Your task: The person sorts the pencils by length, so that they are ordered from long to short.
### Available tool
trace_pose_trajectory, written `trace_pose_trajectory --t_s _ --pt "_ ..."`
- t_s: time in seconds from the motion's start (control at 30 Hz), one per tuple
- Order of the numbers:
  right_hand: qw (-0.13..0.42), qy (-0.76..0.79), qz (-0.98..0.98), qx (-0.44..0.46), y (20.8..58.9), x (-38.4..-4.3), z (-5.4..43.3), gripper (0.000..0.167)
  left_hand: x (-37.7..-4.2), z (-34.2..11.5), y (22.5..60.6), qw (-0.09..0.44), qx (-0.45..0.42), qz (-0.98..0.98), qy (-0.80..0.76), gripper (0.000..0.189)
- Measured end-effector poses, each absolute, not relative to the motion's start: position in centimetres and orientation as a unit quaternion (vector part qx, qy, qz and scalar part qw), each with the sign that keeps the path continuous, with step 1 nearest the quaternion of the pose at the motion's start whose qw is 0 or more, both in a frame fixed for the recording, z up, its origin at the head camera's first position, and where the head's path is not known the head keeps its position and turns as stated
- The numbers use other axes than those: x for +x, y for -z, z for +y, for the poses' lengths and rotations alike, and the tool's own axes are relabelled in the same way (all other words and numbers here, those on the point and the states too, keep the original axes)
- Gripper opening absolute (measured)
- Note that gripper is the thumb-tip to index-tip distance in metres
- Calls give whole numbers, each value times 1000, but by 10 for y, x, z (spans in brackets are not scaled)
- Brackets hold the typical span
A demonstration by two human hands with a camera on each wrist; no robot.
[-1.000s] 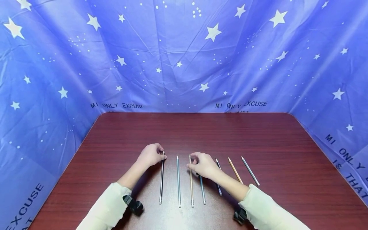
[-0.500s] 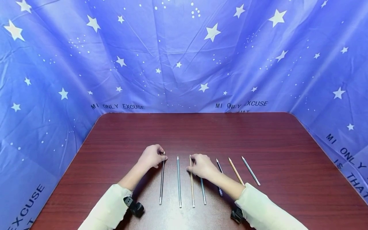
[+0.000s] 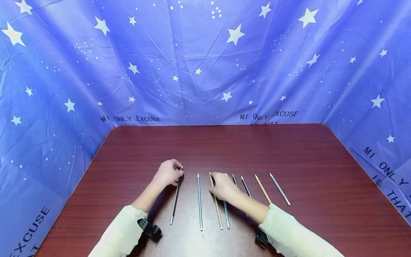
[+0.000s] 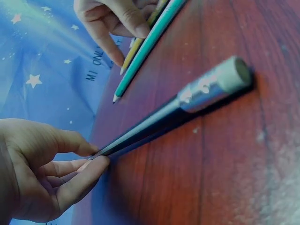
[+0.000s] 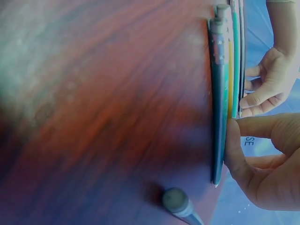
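In the head view my left hand [image 3: 168, 173] pinches a black pencil [image 3: 175, 203] near its sharpened tip. The pencil slants, its eraser end [image 4: 234, 75] toward me and to the left. My right hand [image 3: 224, 186] has its thumb and fingertips at the upper part of a yellow pencil [image 3: 218, 214], which leans with its eraser end to the right. Between the two hands a teal pencil [image 3: 199, 205] lies on the table. Another bluish pencil [image 3: 226, 216] is partly hidden beneath the right hand.
Right of the right hand lie two dark pencils [image 3: 245, 185], partly covered by the forearm, an orange pencil [image 3: 262, 188] and a grey-blue pencil [image 3: 280, 189]. The brown wooden table [image 3: 212, 146] ends at a blue star-patterned cloth [image 3: 192, 89].
The black pencil's eraser end has swung left. The yellow pencil's eraser end has swung right, closer to the bluish pencil. A dark pencil's tip now shows beyond the right hand.
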State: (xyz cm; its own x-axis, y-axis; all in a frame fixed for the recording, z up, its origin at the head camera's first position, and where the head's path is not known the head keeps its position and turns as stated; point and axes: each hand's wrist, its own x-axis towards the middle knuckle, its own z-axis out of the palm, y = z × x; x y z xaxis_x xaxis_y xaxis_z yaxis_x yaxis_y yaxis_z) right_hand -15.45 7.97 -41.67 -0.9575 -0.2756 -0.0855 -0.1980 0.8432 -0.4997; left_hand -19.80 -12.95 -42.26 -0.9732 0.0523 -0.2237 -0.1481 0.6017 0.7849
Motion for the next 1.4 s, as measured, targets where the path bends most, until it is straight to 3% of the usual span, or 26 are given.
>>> trace_pose_trajectory --t_s 0.43,1.07,1.4 --pt "109 401 901 -127 422 -154 86 48 -204 -144 425 133 -60 821 -552 26" --pt "187 596 780 -49 417 -163 94 43 -205 -149 423 162 -67 761 -625 33" --pt "176 650 739 -12 408 -174 99 45 -208 -137 416 140 -57 730 -666 39"
